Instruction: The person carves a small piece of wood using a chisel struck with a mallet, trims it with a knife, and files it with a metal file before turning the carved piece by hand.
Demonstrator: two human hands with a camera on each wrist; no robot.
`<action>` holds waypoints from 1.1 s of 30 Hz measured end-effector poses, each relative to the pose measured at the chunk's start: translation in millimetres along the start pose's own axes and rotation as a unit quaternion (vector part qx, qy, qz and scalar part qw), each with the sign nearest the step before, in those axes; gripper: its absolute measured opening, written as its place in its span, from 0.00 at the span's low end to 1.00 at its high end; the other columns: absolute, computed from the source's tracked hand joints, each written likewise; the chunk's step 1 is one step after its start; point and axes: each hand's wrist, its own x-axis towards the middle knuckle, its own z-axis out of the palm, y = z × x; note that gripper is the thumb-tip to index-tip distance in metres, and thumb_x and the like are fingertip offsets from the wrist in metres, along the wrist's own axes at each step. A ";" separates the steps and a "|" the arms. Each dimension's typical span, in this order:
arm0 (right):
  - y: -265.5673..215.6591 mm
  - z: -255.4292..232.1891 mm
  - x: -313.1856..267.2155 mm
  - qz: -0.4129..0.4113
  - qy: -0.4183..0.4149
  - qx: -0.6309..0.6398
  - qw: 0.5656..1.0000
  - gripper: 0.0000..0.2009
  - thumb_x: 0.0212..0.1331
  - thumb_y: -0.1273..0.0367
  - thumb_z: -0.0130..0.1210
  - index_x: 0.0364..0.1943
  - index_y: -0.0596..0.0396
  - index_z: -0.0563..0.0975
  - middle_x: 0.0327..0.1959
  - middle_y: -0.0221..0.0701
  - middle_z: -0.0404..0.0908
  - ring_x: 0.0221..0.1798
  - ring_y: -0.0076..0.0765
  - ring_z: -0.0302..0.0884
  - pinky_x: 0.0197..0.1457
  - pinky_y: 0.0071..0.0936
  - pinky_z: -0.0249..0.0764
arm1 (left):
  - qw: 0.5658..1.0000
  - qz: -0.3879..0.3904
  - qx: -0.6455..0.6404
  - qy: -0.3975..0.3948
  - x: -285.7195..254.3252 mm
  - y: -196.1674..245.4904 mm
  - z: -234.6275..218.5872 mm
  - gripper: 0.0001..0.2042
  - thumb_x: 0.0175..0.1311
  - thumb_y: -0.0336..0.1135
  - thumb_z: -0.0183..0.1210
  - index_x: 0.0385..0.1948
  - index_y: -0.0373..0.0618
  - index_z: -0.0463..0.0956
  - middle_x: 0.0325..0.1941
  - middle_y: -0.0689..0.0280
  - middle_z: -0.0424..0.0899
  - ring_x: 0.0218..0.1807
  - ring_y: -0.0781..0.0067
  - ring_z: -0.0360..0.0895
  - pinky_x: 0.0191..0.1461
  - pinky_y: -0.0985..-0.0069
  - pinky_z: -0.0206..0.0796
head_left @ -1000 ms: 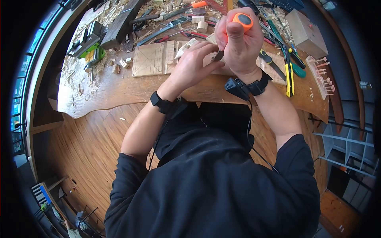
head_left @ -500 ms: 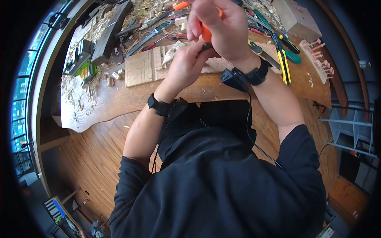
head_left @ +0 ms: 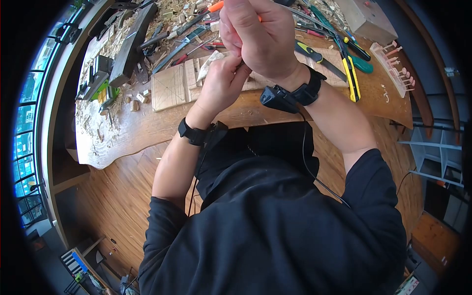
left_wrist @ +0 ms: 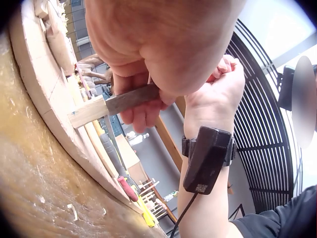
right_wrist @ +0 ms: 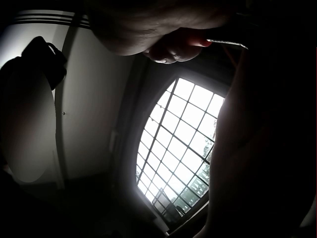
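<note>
My right hand (head_left: 268, 44) grips the orange handle (head_left: 259, 18) of a chisel; only a sliver of the handle shows past the fingers. Lower down, my left hand (head_left: 221, 83) holds the chisel's flat blade (left_wrist: 131, 100) between thumb and curled fingers. In the left wrist view the blade slants down, and its paler lower end meets the edge region of a wooden board (head_left: 167, 91). Pencil lines cross that board, which lies along the front of the bench. Beside my left hand sits a pale, irregular wood piece (head_left: 209, 66). The right wrist view is mostly dark.
Right of my hands lie a folding saw (head_left: 314, 55) and a yellow utility knife (head_left: 352, 81). Farther right stand a wooden block (head_left: 366, 22) and a rack of pink pegs (head_left: 393, 69). A dark beam (head_left: 132, 46), several tools and shavings cover the left and back.
My right hand has moved left and tipped over the handle, hiding most of the orange. My left hand has stayed at the blade. The head view has also shifted a little.
</note>
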 end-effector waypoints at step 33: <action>-13.9 -2.4 -17.5 -0.104 0.032 -0.165 0.980 0.40 0.75 0.35 0.50 0.68 0.61 0.70 0.55 0.40 0.83 0.60 0.33 0.81 0.63 0.33 0.74 | 0.971 0.008 -0.235 0.049 13.0 -38.6 49.0 0.09 0.79 0.35 0.59 0.46 0.40 0.84 0.39 0.66 0.89 0.44 0.73 0.85 0.50 0.70 0.76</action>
